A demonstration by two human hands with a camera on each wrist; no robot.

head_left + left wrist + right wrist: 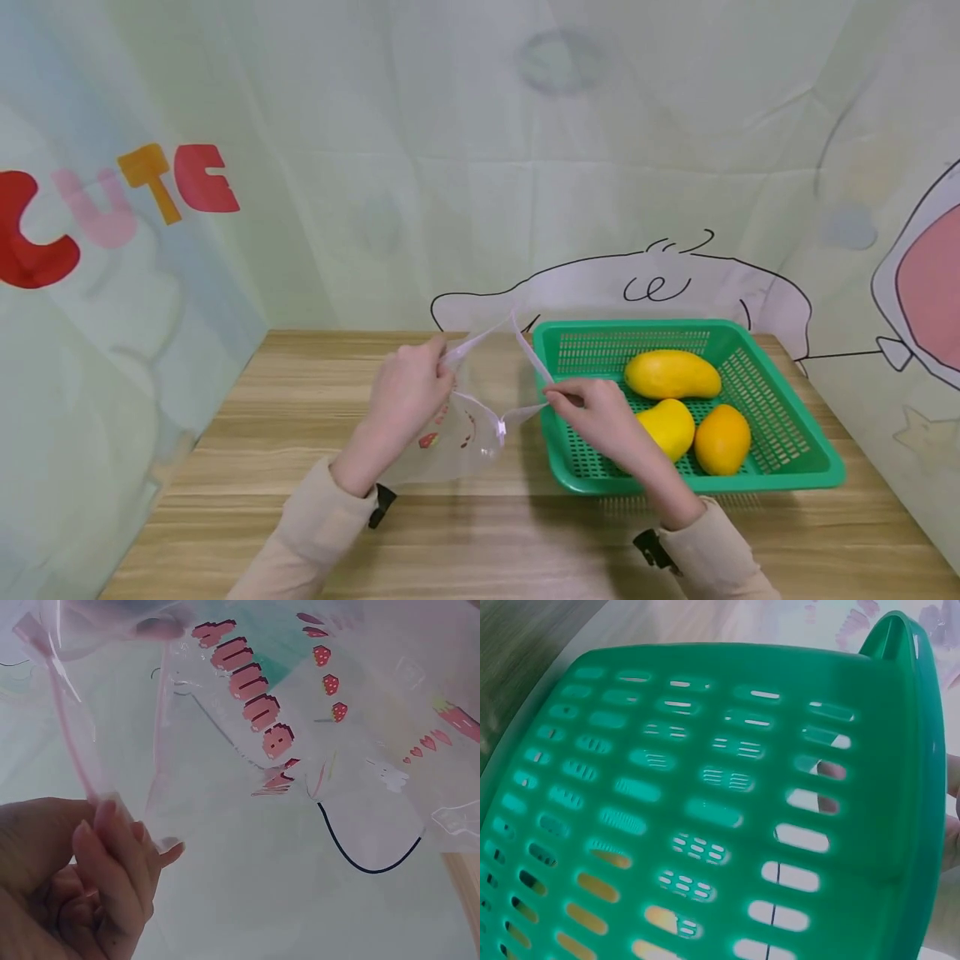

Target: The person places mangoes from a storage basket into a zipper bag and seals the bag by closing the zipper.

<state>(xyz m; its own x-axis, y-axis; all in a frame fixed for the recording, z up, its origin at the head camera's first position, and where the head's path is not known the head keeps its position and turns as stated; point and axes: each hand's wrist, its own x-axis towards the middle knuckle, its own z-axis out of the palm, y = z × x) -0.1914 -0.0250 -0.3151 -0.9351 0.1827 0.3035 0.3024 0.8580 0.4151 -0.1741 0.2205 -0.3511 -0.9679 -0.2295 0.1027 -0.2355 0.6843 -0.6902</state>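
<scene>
A clear plastic zip bag (459,454) with pink edging and red strawberry prints is held up between both hands, its mouth spread apart. My left hand (412,387) pinches one side of the mouth; in the left wrist view, thumb and fingers (112,847) grip the pink edge. The opposite side is pinched by my right hand (600,412), just over the left part of a green basket (750,482). A small white slider (501,428) sits on the near edge of the mouth. In the right wrist view the basket wall (877,787) hides most of that hand.
Inside the basket lie three yellow mangoes: one at the back (671,375), one near the right forearm (667,429) and a rounder one (722,440). The wooden table (300,392) meets a printed cloth backdrop (450,208) behind.
</scene>
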